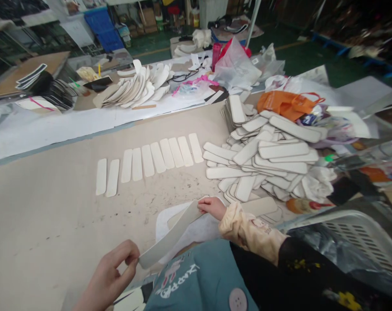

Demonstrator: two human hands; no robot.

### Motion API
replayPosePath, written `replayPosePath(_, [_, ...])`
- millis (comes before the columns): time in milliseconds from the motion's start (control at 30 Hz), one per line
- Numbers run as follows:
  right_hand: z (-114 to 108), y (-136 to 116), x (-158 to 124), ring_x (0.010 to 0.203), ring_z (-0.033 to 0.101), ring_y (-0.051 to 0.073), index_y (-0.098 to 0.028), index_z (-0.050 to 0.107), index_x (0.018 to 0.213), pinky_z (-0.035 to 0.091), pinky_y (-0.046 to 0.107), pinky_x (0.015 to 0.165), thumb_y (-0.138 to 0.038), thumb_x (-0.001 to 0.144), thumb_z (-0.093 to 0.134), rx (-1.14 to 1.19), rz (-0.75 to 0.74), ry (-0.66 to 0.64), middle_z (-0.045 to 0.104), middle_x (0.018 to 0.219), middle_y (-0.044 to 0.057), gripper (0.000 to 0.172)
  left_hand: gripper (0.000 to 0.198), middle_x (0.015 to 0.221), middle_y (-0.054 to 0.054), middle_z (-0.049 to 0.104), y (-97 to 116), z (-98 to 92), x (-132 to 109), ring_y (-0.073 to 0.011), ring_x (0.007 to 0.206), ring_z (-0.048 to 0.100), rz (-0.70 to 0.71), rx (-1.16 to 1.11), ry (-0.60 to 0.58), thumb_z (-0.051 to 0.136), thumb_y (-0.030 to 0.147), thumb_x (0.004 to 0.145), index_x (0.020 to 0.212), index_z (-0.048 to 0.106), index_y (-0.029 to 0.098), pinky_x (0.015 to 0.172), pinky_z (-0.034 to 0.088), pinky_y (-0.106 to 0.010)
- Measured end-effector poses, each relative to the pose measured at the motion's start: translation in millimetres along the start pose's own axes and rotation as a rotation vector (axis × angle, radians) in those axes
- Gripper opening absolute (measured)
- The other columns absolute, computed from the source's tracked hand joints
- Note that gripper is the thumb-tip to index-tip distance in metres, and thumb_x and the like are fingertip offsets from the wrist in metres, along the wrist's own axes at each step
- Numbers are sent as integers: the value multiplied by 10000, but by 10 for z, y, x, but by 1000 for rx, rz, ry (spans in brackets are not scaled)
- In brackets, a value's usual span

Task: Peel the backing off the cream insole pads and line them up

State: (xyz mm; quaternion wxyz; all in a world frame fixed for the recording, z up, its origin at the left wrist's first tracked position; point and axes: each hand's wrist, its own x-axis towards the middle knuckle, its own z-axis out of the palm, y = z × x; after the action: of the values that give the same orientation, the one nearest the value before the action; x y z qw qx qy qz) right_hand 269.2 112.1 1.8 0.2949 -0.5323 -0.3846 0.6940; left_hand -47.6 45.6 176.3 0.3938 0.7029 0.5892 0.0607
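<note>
A long pale grey strip with rounded ends (172, 235) is stretched at a slant between my two hands. My left hand (113, 270) pinches its near lower end between thumb and fingers. At the far upper end, my right hand (213, 207) grips it with closed fingertips. Beneath the strip lies a white sheet (162, 222) with another pale piece (175, 218) on it, partly covered. Beyond my hands, several cream strips (148, 160) lie side by side in a slanting row on the table (69, 207).
A large heap of similar strips (280, 149) covers the table's right side, with an orange bag (286, 103) behind it. A grey plastic basket (361, 233) stands at the right, near a bottle (304, 206). Curved white pieces (140, 86) are piled at the back.
</note>
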Motion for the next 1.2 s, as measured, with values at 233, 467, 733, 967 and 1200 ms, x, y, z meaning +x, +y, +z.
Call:
replayPosePath(233, [-308, 295, -59, 507, 549, 116, -143, 645, 754, 474, 239, 515, -325, 726, 622, -278, 201, 113, 618, 583, 8, 185, 204, 525, 29, 518, -512, 634, 527, -122, 534, 480, -349, -246, 45, 477, 358, 687, 659, 571, 180, 522, 380, -226])
replayPosePath(467, [-477, 307, 129, 579, 559, 121, -158, 681, 720, 392, 224, 582, -346, 767, 562, -766, 184, 190, 628, 586, 11, 227, 202, 469, 15, 526, -928, 1334, 952, -123, 488, 504, -575, -297, 39, 465, 331, 671, 600, 554, 164, 483, 371, -223])
replayPosePath(733, [-487, 324, 358, 632, 571, 130, -186, 699, 682, 344, 219, 567, -352, 761, 549, -976, 264, 187, 651, 626, 14, 238, 203, 485, -11, 570, -1255, 1582, 1156, -117, 488, 532, -620, -161, -10, 459, 284, 703, 610, 594, 164, 471, 360, -215])
replayPosePath(967, [-482, 339, 398, 687, 580, 148, -185, 710, 699, 341, 233, 584, -352, 766, 539, -1052, 272, 186, 665, 666, 31, 248, 237, 515, -24, 618, -1154, 1544, 1246, -149, 550, 576, -649, -80, -42, 448, 299, 720, 670, 642, 173, 506, 374, -236])
replayPosePath(1200, [-477, 340, 391, 701, 583, 153, -192, 714, 712, 355, 234, 601, -378, 758, 540, -1055, 271, 199, 671, 703, 30, 258, 218, 545, -31, 634, -1122, 1521, 1218, -143, 565, 579, -650, -90, -28, 462, 256, 701, 635, 648, 163, 527, 381, -233])
